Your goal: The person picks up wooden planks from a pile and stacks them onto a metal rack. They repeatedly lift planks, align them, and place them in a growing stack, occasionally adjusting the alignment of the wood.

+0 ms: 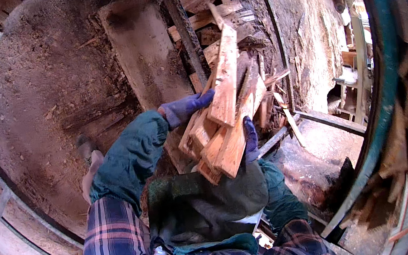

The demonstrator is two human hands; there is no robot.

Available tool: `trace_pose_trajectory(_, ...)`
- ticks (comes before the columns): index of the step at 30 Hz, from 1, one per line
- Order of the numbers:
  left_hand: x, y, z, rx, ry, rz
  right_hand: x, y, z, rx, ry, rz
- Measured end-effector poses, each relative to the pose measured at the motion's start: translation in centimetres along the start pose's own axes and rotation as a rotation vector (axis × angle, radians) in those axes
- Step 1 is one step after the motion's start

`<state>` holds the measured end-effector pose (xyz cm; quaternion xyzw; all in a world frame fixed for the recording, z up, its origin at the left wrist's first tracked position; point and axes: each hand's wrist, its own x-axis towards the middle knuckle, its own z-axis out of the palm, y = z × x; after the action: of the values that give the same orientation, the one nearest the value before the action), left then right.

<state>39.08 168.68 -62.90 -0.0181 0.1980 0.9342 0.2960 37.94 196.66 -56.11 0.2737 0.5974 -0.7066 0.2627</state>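
A bundle of rough wood offcuts [227, 102] is held in front of my dark apron [202, 197], with the cut ends toward me. My left hand [188, 109], in a purple glove, grips the bundle from its left side. Around the right side wraps my right hand [251, 138], also gloved, its fingers partly hidden by the wood. Several strips of uneven length make up the bundle, some with bark on them. Green sleeve covers [131, 157] reach over both forearms.
Beyond the bundle, more offcuts [218, 15] lie piled inside a metal frame [277, 35]. A curved teal bar [384, 67] runs down the right side, with wood pieces [404, 144] beyond it. Sawdust covers the ground [43, 89] at left, beside a long plank [140, 47].
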Motion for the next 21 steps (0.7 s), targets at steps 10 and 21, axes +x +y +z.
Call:
trace_pose_trajectory(10,-18.4,6.8,16.2,0.130,0.226,-0.123,-17.6,-1.4,6.4,0.120,-0.082,0.324)
trace_pose_trajectory(21,-36.7,12.1,30.8,0.264,0.668,0.052,-38.0,-16.4,32.1,-0.168,-0.232,0.499)
